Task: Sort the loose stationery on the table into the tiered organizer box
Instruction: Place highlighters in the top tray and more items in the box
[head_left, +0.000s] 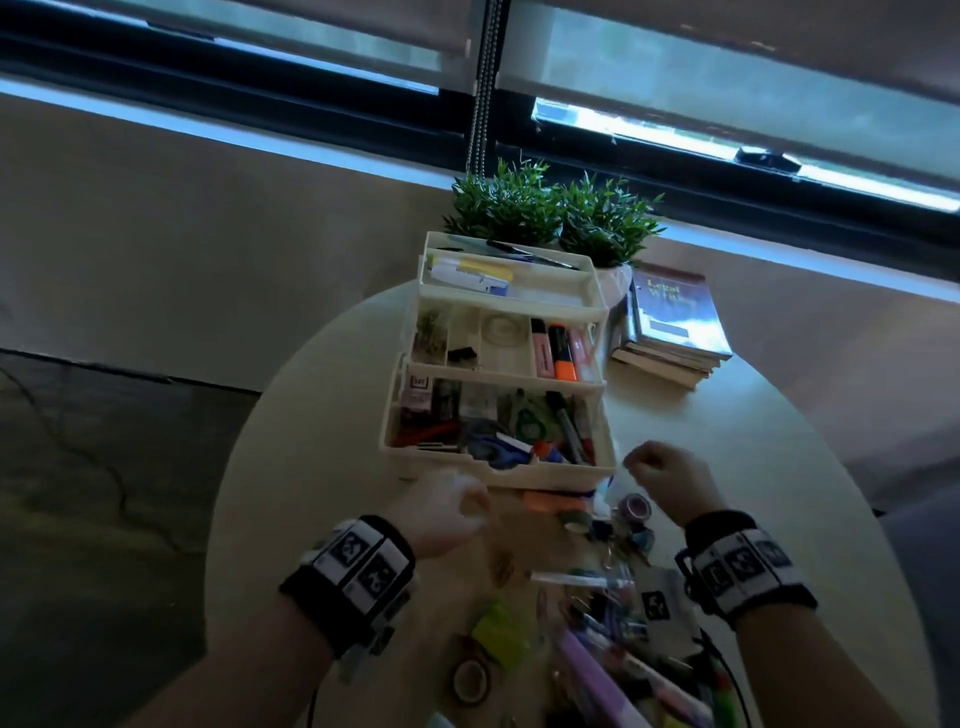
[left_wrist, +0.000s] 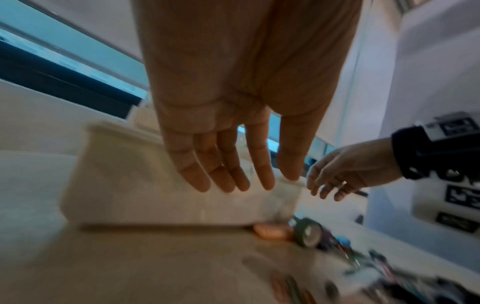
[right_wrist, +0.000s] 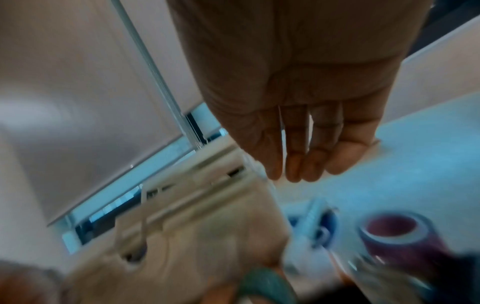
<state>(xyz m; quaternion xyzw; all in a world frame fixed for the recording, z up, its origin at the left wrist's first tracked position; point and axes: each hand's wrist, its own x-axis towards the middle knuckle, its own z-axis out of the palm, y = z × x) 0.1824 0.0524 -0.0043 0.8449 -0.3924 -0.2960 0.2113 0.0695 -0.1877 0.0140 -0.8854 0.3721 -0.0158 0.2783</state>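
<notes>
Table (head_left: 779, 467): round, pale, in front of you. Box (head_left: 498, 475): cream, three tiers stepped open at the table's middle, all holding stationery. Books (head_left: 670, 327): stacked right of the box. Loose stationery (head_left: 597, 613): heaped near you, between your wrists. Your left hand (left_wrist: 223, 115): fingers straight, holding nothing, near the box front. Your right hand (right_wrist: 298, 115): fingers relaxed, empty, by the box's right corner. Purple tape (right_wrist: 397, 236): below your right hand.
</notes>
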